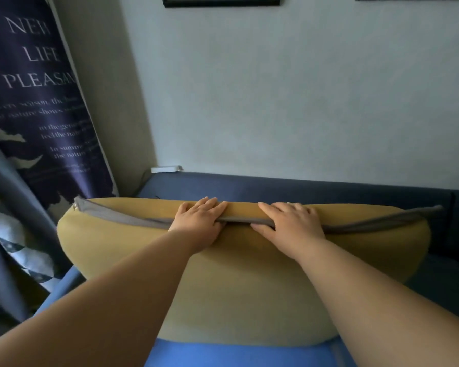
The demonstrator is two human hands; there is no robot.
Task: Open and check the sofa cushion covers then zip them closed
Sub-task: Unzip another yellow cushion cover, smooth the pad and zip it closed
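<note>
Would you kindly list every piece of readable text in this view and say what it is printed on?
"NEW": dark blue curtain, top line.
"LIFE": same curtain.
"PLEASAN": same curtain, cut off at its edge.
Smaller lines below: too blurred to read.
No text elsewhere.

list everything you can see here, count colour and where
cushion: one, mustard yellow, on the sofa seat
zip strip: one, grey, along the cushion's top edge
sofa: one, blue, against the wall
curtains: two, navy with white lettering and plain grey-blue, left
picture frames: two, black, top edge, cropped
white block: one, behind the sofa back, unclear what
left hand: one, laid over the top edge
right hand: one, thumb below the strip, fingers above
</note>
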